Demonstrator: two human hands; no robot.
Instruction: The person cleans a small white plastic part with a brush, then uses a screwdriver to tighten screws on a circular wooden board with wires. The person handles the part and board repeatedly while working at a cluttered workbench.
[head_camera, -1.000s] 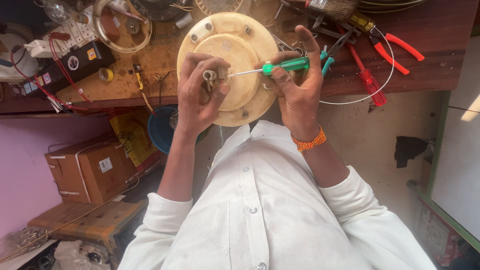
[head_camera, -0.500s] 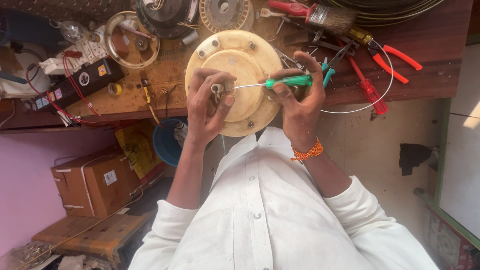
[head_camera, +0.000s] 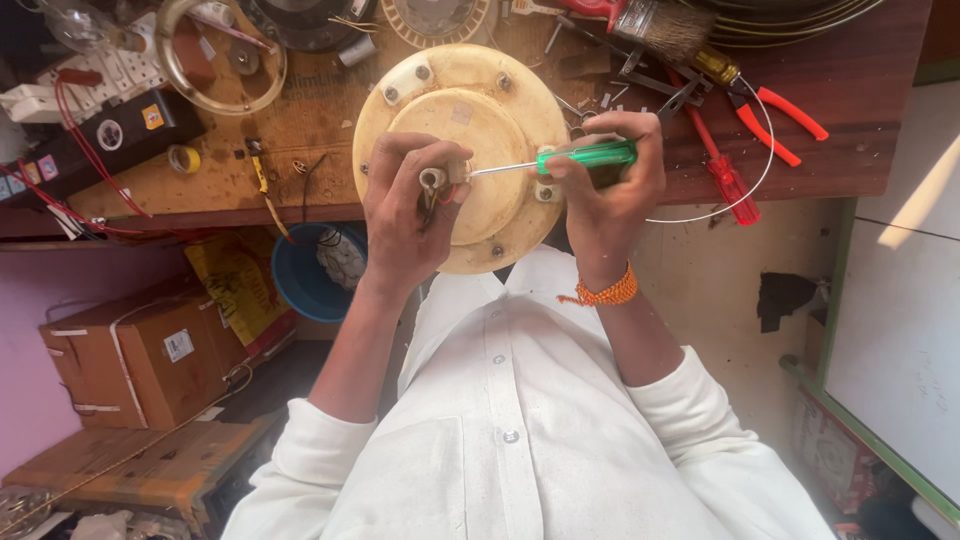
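A round cream motor housing with bolts on its rim rests at the front edge of the wooden workbench. My left hand pinches a small cream part with a metal ring over the housing's front. My right hand grips a green-handled screwdriver. Its thin metal shaft points left and its tip meets the small part in my left fingers. An orange thread band circles my right wrist.
Red-handled pliers, a red screwdriver, a brush and a wire loop lie right on the bench. A ring, a black box and red wires sit left. Below are a blue bucket and cardboard boxes.
My hands have drawn closer together over the housing. The screwdriver tip has come up against the small part in my left fingers. The view shifted slightly.
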